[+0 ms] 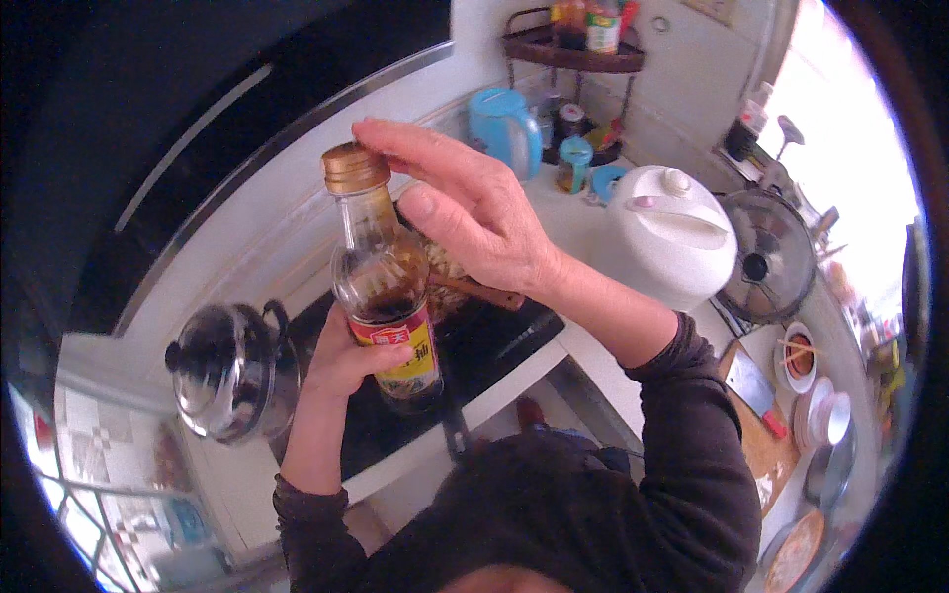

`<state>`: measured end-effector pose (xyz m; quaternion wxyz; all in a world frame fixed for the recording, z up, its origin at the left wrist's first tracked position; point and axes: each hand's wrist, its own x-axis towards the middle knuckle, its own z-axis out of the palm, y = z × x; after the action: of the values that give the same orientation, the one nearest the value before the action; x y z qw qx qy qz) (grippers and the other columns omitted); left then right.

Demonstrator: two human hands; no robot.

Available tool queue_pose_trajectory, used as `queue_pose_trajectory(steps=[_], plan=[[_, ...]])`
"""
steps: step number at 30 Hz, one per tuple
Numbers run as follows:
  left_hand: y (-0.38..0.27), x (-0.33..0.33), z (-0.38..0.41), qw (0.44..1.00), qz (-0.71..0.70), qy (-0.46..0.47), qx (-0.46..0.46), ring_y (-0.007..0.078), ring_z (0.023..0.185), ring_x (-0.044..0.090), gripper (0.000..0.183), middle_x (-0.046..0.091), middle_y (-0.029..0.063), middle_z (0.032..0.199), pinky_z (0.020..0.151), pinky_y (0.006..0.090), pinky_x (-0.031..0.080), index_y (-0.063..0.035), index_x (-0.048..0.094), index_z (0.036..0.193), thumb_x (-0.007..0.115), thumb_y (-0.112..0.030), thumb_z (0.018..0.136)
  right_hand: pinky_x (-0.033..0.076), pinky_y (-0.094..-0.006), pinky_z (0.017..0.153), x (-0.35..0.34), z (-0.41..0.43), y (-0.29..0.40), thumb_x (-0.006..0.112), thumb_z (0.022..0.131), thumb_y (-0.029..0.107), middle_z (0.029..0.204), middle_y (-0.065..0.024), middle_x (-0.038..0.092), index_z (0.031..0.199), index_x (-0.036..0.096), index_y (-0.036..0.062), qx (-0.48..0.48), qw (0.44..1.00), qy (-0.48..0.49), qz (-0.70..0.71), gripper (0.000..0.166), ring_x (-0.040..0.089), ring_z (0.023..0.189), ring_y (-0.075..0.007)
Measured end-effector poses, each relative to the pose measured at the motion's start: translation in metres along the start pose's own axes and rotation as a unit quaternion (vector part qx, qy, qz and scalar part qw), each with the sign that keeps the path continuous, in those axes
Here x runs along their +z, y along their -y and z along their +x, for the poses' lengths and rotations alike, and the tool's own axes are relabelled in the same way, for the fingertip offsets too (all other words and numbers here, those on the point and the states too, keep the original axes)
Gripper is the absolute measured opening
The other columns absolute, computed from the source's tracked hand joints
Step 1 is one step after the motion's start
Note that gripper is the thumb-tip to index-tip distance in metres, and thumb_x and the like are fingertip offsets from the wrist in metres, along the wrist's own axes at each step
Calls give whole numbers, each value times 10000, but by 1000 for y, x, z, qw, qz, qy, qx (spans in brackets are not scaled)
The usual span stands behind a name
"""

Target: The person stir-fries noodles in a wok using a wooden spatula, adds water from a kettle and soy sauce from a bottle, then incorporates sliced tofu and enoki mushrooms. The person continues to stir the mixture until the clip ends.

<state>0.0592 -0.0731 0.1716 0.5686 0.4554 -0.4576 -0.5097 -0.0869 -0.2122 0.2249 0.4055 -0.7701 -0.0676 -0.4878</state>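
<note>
My left hand [337, 359] is wrapped around the labelled lower part of a glass soy sauce bottle [374, 278], held up before me and tilted slightly. Dark liquid fills its lower portion. A gold-coloured screw cap [356, 169] sits on the neck. At the cap is my right hand [482, 215], its fingers stretched over the far side and its thumb apart from the neck; whether the fingertips touch is unclear. Behind the bottle, partly hidden, pale chopped food [445, 263] lies over the black cooktop [363, 430], with a wooden handle [482, 290] across it.
A lidded steel pot [230, 370] stands left of the cooktop. To the right are a white lidded appliance [667, 237], a glass lid [767, 256], and a cleaver [749, 382] on a cutting board [767, 459]. A blue jug [500, 122] stands near the corner rack [571, 55].
</note>
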Motion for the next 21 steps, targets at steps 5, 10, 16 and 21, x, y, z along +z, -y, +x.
queue_pose_trajectory(steps=[5,10,16,21], plan=[[-23,44,50,989,133,22,64,197,1029,512,717,522,91,1097,917,341,386,-45,401,1196,760,-117,579,400,-389,923,-41,-33,24,732,647,364,1286,-207,389,1312,234,-24,198,973,-116,-24,916,430,1164,-305],[-14,81,130,965,225,66,116,195,1062,493,775,496,108,1141,932,328,378,-45,355,1215,786,-193,588,444,-337,841,-84,-49,16,739,675,298,1121,-156,508,1233,314,-16,311,940,-73,-122,768,514,1025,-213],[-33,132,242,917,314,136,204,182,971,549,671,566,82,1047,837,324,449,-33,410,1166,762,-118,601,445,-279,802,-171,-14,-13,704,678,167,971,-106,582,1079,451,-34,299,916,-153,-221,515,552,896,-143],[-44,137,339,892,386,28,233,182,914,562,645,546,75,1052,646,296,514,-59,360,1221,698,-37,672,468,-305,761,-239,40,-94,744,597,256,910,-148,603,1049,460,-61,207,909,-198,-304,621,593,843,-200]])
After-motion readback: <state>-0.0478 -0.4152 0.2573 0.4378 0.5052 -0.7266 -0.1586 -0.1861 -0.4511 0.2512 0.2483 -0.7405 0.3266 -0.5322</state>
